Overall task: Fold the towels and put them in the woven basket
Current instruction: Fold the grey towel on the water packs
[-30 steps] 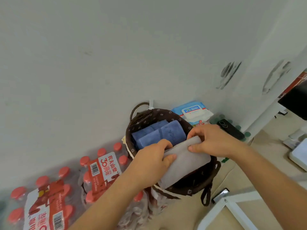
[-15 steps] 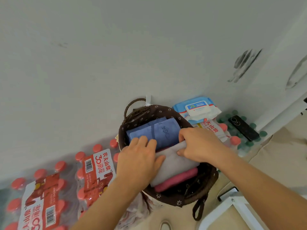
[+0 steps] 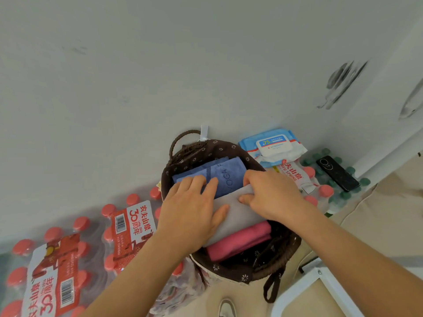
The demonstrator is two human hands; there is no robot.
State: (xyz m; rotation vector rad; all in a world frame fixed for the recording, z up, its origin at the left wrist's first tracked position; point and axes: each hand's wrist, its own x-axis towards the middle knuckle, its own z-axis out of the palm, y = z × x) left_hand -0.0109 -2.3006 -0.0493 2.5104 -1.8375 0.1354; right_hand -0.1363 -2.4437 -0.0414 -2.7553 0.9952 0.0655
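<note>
A dark brown woven basket (image 3: 274,268) with a flowered lining stands on the floor against the wall. Inside it lie a folded blue towel (image 3: 223,177) at the back, a folded grey towel (image 3: 240,213) in the middle and a folded pink towel (image 3: 240,243) at the front. My left hand (image 3: 192,213) lies flat on the grey towel's left end, fingers spread onto the blue one. My right hand (image 3: 272,193) grips the grey towel's upper right edge, thumb on top and fingers curled behind it.
Shrink-wrapped packs of red-capped water bottles (image 3: 57,271) lie left of the basket. A blue wet-wipes pack (image 3: 272,144), more bottles and a black phone (image 3: 336,172) sit to its right. A white frame (image 3: 332,287) stands at the lower right.
Both hands have lowered the grey towel from above the basket down into it, between the blue and pink towels. My left hand has flattened onto it.
</note>
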